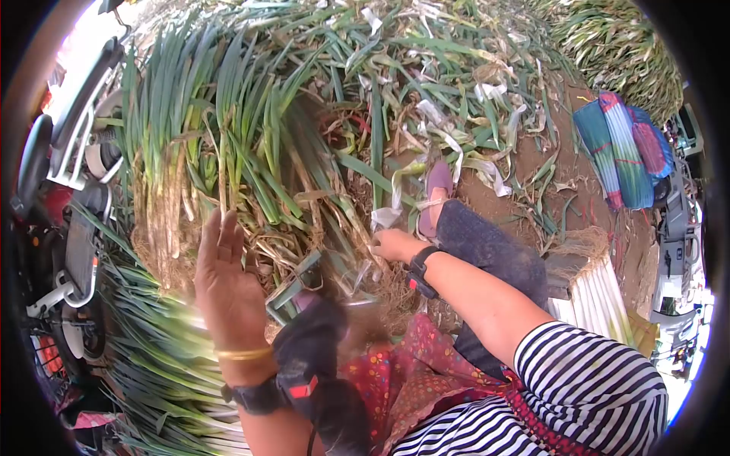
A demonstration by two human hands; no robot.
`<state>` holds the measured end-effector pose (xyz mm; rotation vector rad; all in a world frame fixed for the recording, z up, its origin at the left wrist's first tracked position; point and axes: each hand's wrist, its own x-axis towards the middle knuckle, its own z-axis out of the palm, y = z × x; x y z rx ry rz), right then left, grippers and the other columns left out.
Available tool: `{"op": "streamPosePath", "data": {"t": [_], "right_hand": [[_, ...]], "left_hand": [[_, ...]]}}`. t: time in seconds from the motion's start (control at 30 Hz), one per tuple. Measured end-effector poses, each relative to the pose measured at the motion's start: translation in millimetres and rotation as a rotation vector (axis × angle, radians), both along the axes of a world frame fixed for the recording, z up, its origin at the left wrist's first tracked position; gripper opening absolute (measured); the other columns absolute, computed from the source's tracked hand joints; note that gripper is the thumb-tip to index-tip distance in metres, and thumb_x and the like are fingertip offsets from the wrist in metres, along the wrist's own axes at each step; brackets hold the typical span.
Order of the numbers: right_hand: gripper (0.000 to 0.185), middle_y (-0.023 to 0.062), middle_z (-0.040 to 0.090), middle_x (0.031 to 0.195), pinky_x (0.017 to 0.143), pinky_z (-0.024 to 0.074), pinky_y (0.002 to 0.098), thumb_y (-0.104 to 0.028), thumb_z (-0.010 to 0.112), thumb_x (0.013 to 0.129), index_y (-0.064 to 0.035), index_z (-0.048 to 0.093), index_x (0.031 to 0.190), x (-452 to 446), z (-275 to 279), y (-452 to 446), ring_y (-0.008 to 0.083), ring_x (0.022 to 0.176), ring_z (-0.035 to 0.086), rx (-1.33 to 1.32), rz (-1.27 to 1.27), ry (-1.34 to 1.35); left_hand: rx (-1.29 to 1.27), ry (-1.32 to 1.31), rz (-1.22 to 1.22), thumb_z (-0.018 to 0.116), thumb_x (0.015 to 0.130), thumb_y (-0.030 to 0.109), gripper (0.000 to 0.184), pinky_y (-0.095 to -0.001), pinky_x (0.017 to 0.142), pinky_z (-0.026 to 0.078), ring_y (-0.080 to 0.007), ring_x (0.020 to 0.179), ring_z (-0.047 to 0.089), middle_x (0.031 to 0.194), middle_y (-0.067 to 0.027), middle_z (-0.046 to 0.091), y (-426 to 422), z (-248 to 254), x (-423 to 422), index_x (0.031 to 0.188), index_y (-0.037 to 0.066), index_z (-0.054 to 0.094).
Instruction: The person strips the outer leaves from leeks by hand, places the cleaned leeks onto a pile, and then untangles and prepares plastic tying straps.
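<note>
My left hand (230,277) is open, fingers stretched upward and palm showing, in front of the unpeeled leeks (171,163) with brown, dirty stems. Closed fingers show on my right hand (399,245), near the middle. What they grip is too small and blurred to name. Blurred leek stems (334,201) run down to the left of these fingers, and a scrap of white plastic (385,217) lies just above them. Below and left of my left hand, leeks with pale stems (194,365) are piled with their green leaves to the left.
Leaf scraps (456,83) cover the ground ahead. To the right are a bundle of white leeks with roots (593,300) and blue and red rolled bundles (627,152). A parked vehicle (84,228) stands at the left. My knees and a purple shoe (439,186) are close by.
</note>
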<state>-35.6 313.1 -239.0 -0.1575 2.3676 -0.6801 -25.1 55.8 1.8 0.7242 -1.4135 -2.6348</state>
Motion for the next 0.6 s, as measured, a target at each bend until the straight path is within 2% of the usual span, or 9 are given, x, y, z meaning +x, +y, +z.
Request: {"op": "streamPosePath", "data": {"t": [0.13,0.2,0.3,0.33,0.4,0.43,0.47,0.57,0.6], "right_hand": [[0.034,0.0196,0.063,0.094,0.079,0.0451,0.0411,-0.028,0.057,0.078,-0.0031,0.06,0.101,12.4,-43.7,-8.7,0.0352,0.091,0.059,-0.019,-0.19,0.019],[0.034,0.0227,0.06,0.098,0.082,0.044,0.0414,-0.024,0.056,0.078,-0.002,0.057,0.105,21.8,-80.1,-11.6,0.0372,0.094,0.057,-0.019,-0.299,0.04],[0.042,0.0251,0.058,0.102,0.083,0.043,0.0418,-0.024,0.056,0.078,-0.0004,0.051,0.112,41.6,-111.5,-6.4,0.0397,0.096,0.056,-0.024,-0.38,-0.046],[0.053,0.0268,0.057,0.104,0.084,0.0424,0.0414,-0.026,0.059,0.075,0.0015,0.044,0.118,45.7,-123.7,-4.9,0.0404,0.097,0.055,-0.014,-0.387,-0.197],[0.058,0.0266,0.057,0.103,0.084,0.0427,0.0407,-0.027,0.062,0.073,0.0028,0.042,0.119,56.5,-141.6,-1.6,0.0391,0.096,0.056,-0.036,-0.33,-0.202],[0.061,0.0265,0.058,0.102,0.084,0.0428,0.0404,-0.028,0.064,0.072,0.0035,0.041,0.119,51.5,-128.0,-7.4,0.0384,0.096,0.056,-0.047,-0.3,-0.201],[0.058,0.0244,0.059,0.099,0.084,0.0433,0.0397,-0.03,0.067,0.069,0.0014,0.048,0.114,47.4,-113.1,-13.4,0.037,0.094,0.057,0.007,-0.378,-0.308],[0.048,0.02,0.062,0.091,0.078,0.0456,0.0369,-0.03,0.068,0.069,-0.0009,0.055,0.104,27.4,-68.7,-35.7,0.0309,0.088,0.06,-0.205,-0.28,-0.283],[0.033,0.012,0.061,0.081,0.069,0.0473,0.0331,-0.027,0.066,0.072,-0.0037,0.06,0.094,14.6,-19.1,-49.7,0.0215,0.08,0.059,-0.299,-0.457,-0.521]], "left_hand": [[0.061,-0.041,0.015,0.04,0.093,0.023,0.039,-0.0312,0.093,0.03,-0.0172,0.111,0.043,0.124,-0.0081,0.048,-6.1,3.8,-0.7,0.128,0.006,0.044],[0.032,-0.019,-0.046,0.039,0.094,0.028,0.042,-0.032,0.096,0.028,-0.0168,0.115,0.04,0.127,-0.0071,0.046,-9.1,0.6,-0.2,0.129,0.006,0.042],[0.024,-0.014,-0.075,0.036,0.095,0.03,0.043,-0.0321,0.097,0.028,-0.0167,0.118,0.039,0.13,-0.007,0.044,-9.2,-1.1,1.2,0.131,0.006,0.039],[0.027,-0.015,-0.075,0.036,0.095,0.029,0.043,-0.0319,0.097,0.028,-0.0168,0.118,0.039,0.13,-0.0072,0.044,-8.8,-1.3,1.2,0.131,0.005,0.039],[0.033,-0.017,-0.09,0.036,0.095,0.028,0.043,-0.032,0.097,0.029,-0.017,0.118,0.039,0.13,-0.0071,0.043,-9.8,-1.7,1.4,0.132,0.005,0.038],[0.037,-0.014,-0.096,0.036,0.095,0.028,0.043,-0.032,0.097,0.029,-0.0171,0.118,0.039,0.13,-0.0071,0.043,-10.7,-1.8,0.8,0.132,0.005,0.038],[0.039,-0.003,-0.1,0.037,0.095,0.028,0.043,-0.0317,0.097,0.03,-0.0175,0.118,0.04,0.129,-0.0079,0.044,-11.9,-2.7,0.7,0.131,0.004,0.039],[0.045,-0.044,-0.084,0.04,0.094,0.029,0.043,-0.0326,0.097,0.029,-0.0182,0.117,0.041,0.128,-0.0082,0.046,-12.8,-1.1,0.7,0.13,0.004,0.041],[0.049,-0.047,-0.089,0.041,0.094,0.028,0.043,-0.0329,0.098,0.029,-0.0183,0.117,0.041,0.127,-0.008,0.047,-12.1,-0.8,0.8,0.129,0.004,0.042]]}}
